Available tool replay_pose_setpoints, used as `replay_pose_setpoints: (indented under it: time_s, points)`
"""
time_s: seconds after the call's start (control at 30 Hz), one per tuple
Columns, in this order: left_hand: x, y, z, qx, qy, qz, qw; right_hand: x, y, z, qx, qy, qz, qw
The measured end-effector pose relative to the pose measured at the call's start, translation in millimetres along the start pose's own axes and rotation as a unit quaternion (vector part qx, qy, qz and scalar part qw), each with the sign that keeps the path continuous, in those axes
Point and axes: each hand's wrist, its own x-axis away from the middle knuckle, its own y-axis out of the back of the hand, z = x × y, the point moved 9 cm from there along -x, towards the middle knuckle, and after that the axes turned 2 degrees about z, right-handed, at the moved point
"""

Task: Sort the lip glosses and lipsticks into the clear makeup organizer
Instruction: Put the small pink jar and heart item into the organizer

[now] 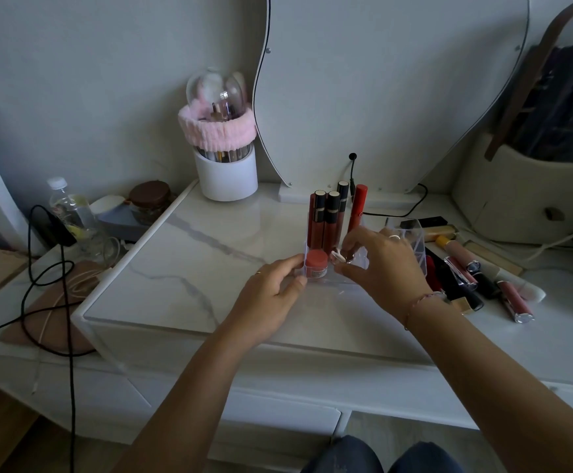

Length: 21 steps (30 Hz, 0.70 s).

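Observation:
The clear makeup organizer (346, 285) stands on the marble table top. Several red lip gloss tubes with black caps (326, 216) and a red-capped gloss (357, 208) stand upright in its back slots. A small jar with a coral lid (316, 262) sits in a front compartment. My left hand (271, 295) grips the organizer's front left corner. My right hand (380, 264) pinches a small clear-capped item (341, 257) over a front compartment. Several loose lip glosses and lipsticks (472, 278) lie on the table to the right.
A second clear organizer (414, 240) stands behind my right hand. A white brush holder with a pink band (225, 165) is at the back left, beside a mirror (380, 90). A water bottle (70, 209), a jar (150, 203) and black cables (49, 268) lie at the left.

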Motion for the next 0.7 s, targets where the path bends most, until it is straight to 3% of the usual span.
replay_pose_setpoints:
  time_s: [0.23, 0.7]
  points:
    - [0, -1, 1, -0.012, 0.000, 0.006, 1.000, 1, -7, -3, 0.037, 0.012, 0.035, 0.999]
    - [-2, -3, 4, -0.003, 0.001, 0.010, 1.000, 11, -7, 0, 0.059, 0.036, 0.029, 0.997]
